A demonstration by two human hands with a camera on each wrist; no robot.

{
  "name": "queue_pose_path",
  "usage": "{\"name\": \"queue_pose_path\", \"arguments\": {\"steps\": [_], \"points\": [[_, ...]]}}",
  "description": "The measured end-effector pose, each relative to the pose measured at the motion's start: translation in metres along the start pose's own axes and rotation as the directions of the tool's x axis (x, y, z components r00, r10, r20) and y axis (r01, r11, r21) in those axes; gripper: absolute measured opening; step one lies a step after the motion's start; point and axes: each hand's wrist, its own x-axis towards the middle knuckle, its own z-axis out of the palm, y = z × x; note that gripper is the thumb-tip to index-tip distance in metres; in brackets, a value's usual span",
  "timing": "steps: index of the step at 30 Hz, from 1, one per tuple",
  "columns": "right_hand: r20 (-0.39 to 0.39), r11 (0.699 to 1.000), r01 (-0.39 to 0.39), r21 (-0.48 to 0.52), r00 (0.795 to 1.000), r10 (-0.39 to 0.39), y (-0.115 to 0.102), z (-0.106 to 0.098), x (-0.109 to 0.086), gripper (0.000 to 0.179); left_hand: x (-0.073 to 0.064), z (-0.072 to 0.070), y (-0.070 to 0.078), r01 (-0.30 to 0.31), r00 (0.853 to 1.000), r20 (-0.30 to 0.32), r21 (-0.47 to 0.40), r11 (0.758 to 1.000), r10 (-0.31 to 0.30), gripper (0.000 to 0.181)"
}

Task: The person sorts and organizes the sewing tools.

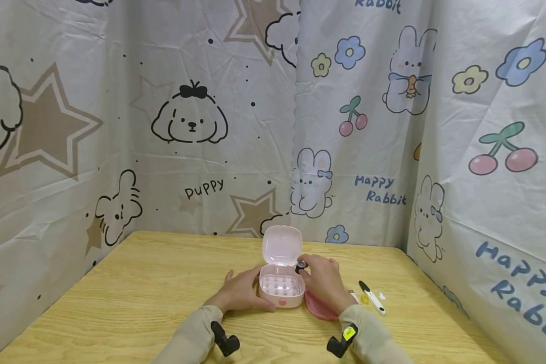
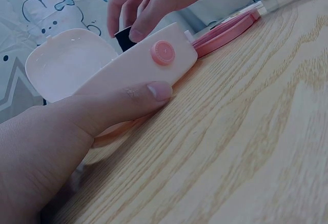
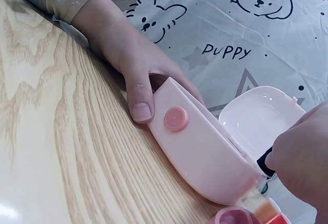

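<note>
A pink box (image 1: 273, 301) stands on the table, its pale lid (image 1: 282, 245) raised at the back and a round pink button (image 2: 163, 53) on its front. Inside shows a clear insert (image 1: 281, 286) with rows of small pegs. My left hand (image 1: 241, 291) holds the box from the left, thumb along the front and fingers round the side and back. Over its right back corner, my right hand (image 1: 324, 279) pinches a small black spool-like piece (image 1: 300, 268) between thumb and fingers. The hand partly covers that piece.
Beside the box, partly under my right forearm, lies a darker pink tray (image 1: 319, 309) with small items. Farther right are white-and-black thread snips (image 1: 372, 298), a small yellow item (image 1: 364, 300) and a white scrap (image 1: 381, 296). Printed curtains (image 1: 200, 167) surround the wooden table (image 1: 154, 283).
</note>
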Motion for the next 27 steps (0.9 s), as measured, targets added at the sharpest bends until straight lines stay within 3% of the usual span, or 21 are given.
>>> {"name": "queue_pose_path", "arguments": {"steps": [12, 18, 27], "points": [[0.004, 1.0, 0.016, 0.0, 1.0, -0.016, -0.009, 0.007, 0.004, 0.023, 0.0, -0.002, 0.003, 0.014, 1.0, 0.019, -0.017, 1.0, -0.014, 0.114], [0.045, 1.0, -0.009, 0.015, 0.999, 0.008, -0.013, 0.01, 0.005, 0.022, -0.002, -0.001, 0.003, -0.001, 1.0, 0.017, -0.01, 1.0, 0.001, 0.114], [0.064, 0.999, -0.017, -0.033, 0.998, 0.019, -0.011, 0.014, 0.005, 0.021, -0.002, -0.001, 0.002, 0.001, 1.0, 0.021, -0.017, 1.0, 0.0, 0.116]]}}
